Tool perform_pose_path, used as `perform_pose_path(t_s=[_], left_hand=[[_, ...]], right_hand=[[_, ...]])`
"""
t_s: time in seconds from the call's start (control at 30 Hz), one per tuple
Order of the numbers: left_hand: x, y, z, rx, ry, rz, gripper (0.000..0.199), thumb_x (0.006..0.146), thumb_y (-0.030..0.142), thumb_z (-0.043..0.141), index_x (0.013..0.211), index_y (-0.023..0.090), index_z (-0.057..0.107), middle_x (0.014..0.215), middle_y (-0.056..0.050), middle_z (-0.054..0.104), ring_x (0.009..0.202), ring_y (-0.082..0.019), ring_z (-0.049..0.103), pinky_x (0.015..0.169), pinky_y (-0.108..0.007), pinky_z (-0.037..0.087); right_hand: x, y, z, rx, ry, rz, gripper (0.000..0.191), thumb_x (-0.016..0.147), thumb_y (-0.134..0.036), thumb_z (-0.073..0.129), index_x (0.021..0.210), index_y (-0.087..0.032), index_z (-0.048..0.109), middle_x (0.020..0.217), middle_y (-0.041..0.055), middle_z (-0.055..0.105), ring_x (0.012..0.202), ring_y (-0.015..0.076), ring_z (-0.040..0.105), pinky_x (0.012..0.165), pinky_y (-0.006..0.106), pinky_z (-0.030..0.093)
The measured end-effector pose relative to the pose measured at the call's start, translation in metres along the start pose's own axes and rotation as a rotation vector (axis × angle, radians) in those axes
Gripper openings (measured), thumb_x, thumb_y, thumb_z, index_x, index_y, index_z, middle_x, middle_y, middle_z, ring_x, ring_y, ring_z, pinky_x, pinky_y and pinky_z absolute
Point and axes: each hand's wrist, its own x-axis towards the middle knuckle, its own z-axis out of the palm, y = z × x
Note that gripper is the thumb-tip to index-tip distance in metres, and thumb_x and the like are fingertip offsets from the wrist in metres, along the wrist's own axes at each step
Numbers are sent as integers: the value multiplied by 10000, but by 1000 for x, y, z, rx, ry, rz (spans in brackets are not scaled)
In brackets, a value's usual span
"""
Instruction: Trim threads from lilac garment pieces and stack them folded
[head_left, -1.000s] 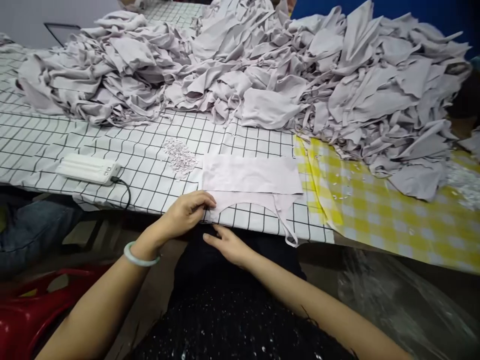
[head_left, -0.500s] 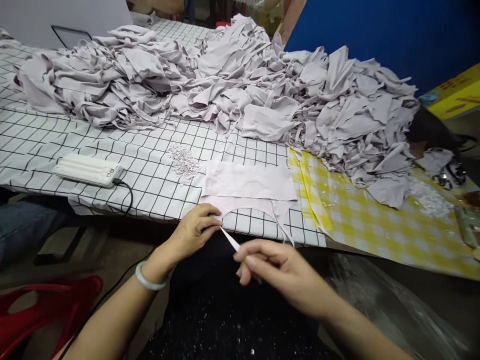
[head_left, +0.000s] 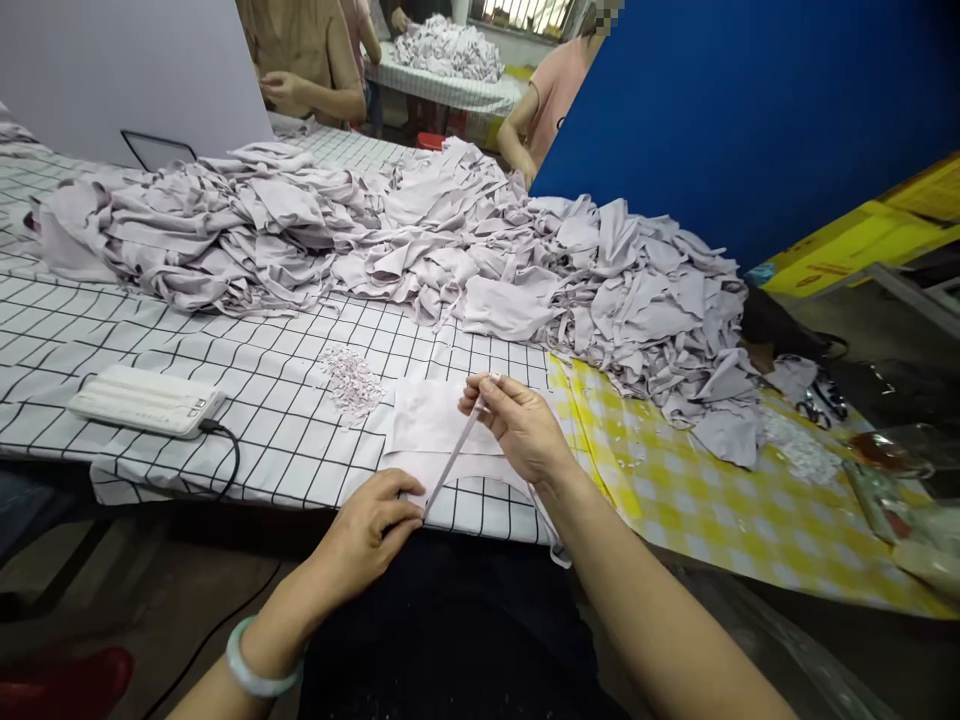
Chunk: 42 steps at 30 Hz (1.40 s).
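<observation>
A pale pink fabric garment piece [head_left: 427, 415] lies flat at the table's near edge, with a narrow strap [head_left: 455, 452] running from its left corner. My left hand [head_left: 381, 515] pinches that corner at the strap's lower end. Higher up and to the right, my right hand [head_left: 519, 415] pinches the strap's other end, above the garment, and the strap is drawn taut on a slant between the hands. Another strap [head_left: 551, 535] hangs over the table edge under my right forearm. The right part of the garment is hidden behind my right hand and forearm.
A long heap of similar garments [head_left: 420, 230] spans the table behind. A pile of small scraps [head_left: 351, 383] and a white power bank [head_left: 146, 400] with a cable lie to the left. Yellow checked cloth [head_left: 697, 525] covers the right side. Co-workers sit beyond the heap.
My right hand has moved up and away from me over the garment, carrying the strap's end from below the table edge. My left hand keeps its pinch. The view has tilted up.
</observation>
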Motion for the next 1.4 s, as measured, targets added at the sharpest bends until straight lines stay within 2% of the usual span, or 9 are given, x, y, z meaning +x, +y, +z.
perform_pose_path(t_s=[0.07,0.17,0.23,0.33,0.47,0.63,0.83,0.97,1.4], left_hand=[[7,5,-2,-30,11,-52,147,921,153,578,958,234,695,1057,-90,699,979,-210,674,847,-394,588],[28,19,-11,-174,148,-242,164,940,208,565,1056,226,680,1059,-91,703,999,-212,670,861,-384,579],[44,28,-18,-344,197,-367,157,949,242,547,1024,208,681,937,-68,701,877,-185,670,772,-333,579],[59,35,-27,-564,57,-459,122,919,257,581,896,187,678,747,-21,639,692,-144,612,643,-280,541],[53,40,-25,-504,-26,-442,81,879,226,620,814,183,641,785,-24,605,727,-146,588,651,-286,517],[48,40,-10,-241,-97,-280,136,932,169,538,810,189,595,793,-17,572,733,-141,541,645,-283,468],[74,-10,20,113,-70,-10,156,842,69,556,959,172,570,1003,-92,613,924,-222,558,809,-387,508],[85,-37,35,246,-66,84,191,798,8,520,881,174,567,905,-81,617,849,-215,553,759,-366,512],[97,-28,30,26,-47,-224,141,864,104,560,749,185,554,818,-21,616,809,-175,556,753,-325,444]], right_hand=[[-9,-1,6,54,-73,76,348,740,-482,782,946,-209,718,744,-25,632,624,104,581,637,267,534],[-33,1,18,6,-225,196,334,838,-514,672,972,-208,679,623,-66,507,444,56,337,415,195,318],[-50,6,23,-98,-304,222,324,898,-518,598,928,-201,657,604,-69,447,460,62,283,419,198,243],[-69,17,26,-276,-331,168,339,961,-506,509,865,-199,618,617,-57,411,527,89,330,483,221,280],[-87,36,21,-404,-273,131,359,986,-487,471,777,-205,545,641,-44,423,596,113,377,565,245,333],[-104,46,8,-519,-128,131,274,982,-468,481,938,-224,598,641,-53,444,595,117,415,586,249,362],[-74,38,-8,-266,73,421,269,846,-456,596,803,-191,615,577,-38,567,440,103,506,432,219,383],[-51,39,-6,-140,116,534,175,824,-314,561,748,-166,615,521,-19,591,387,94,503,385,198,385],[-23,44,1,-58,254,541,155,774,-215,537,670,-150,630,519,-6,610,406,100,560,392,196,474]])
